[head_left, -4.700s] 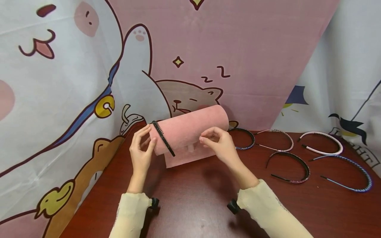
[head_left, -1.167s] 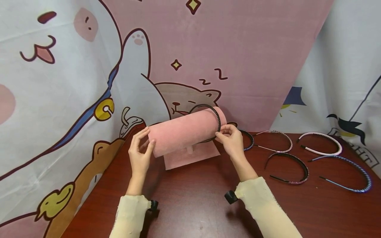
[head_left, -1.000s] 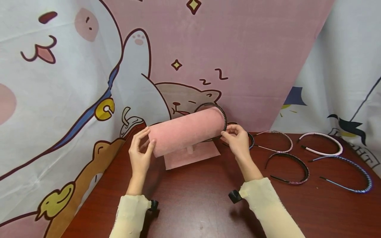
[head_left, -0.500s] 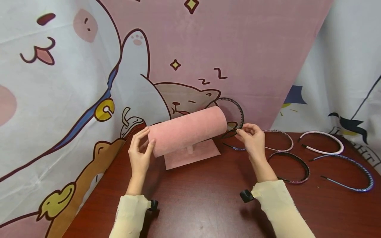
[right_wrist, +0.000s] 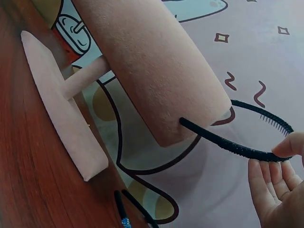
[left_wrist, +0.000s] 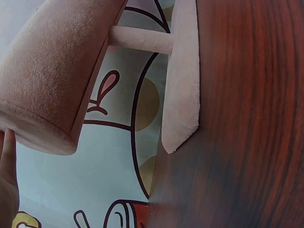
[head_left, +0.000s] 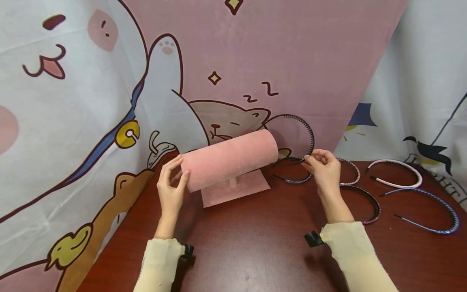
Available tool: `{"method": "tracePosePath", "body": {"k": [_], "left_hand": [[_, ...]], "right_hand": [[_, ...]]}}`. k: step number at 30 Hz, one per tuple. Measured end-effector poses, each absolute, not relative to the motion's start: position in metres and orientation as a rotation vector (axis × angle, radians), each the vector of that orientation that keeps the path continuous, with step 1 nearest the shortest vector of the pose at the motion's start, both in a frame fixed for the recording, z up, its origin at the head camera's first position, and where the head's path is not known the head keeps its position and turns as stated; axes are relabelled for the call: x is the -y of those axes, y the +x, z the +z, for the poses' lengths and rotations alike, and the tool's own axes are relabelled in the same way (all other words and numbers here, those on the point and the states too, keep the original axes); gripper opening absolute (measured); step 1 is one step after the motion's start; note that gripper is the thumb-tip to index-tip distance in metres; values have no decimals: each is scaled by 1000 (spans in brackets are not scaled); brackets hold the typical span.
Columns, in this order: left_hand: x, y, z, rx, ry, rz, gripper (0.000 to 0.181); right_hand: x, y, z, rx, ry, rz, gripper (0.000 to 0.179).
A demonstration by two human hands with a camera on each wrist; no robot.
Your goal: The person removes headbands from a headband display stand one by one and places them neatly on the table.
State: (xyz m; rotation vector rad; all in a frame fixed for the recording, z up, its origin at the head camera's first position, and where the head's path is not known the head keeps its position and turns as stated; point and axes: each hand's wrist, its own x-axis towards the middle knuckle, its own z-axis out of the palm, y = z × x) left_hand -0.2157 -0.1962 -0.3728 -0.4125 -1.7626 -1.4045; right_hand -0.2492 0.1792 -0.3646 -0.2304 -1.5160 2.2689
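Observation:
A pink plush headband stand lies across the table, its roll tilted up to the right over a flat base. My left hand holds the roll's left end between thumb and fingers; the left wrist view shows only part of that hand at the edge. My right hand pinches a black headband with comb teeth inside, just beyond the roll's right end. In the right wrist view, one tip of the headband overlaps the roll; contact there cannot be told.
A dark blue-sparkled headband lies behind the stand's right side. Further right are a pale beaded headband, a black-and-pink one, a white one and a blue one. A cartoon-printed cloth rises behind the table.
The black headband first sat at the roll's left end. My right hand has slid it along and off the right end, further right each frame. My left hand has stayed at the left end.

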Motion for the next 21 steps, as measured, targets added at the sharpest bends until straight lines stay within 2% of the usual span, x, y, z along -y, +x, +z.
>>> {"method": "tracePosePath", "body": {"k": [10, 21], "left_hand": [[199, -214, -373, 1764, -395, -1407, 35], [198, -217, -374, 1757, -422, -1400, 35]], "right_hand": [[-209, -234, -359, 1411, -247, 2341, 19], [-244, -205, -386, 1590, -110, 2482, 15]]}}
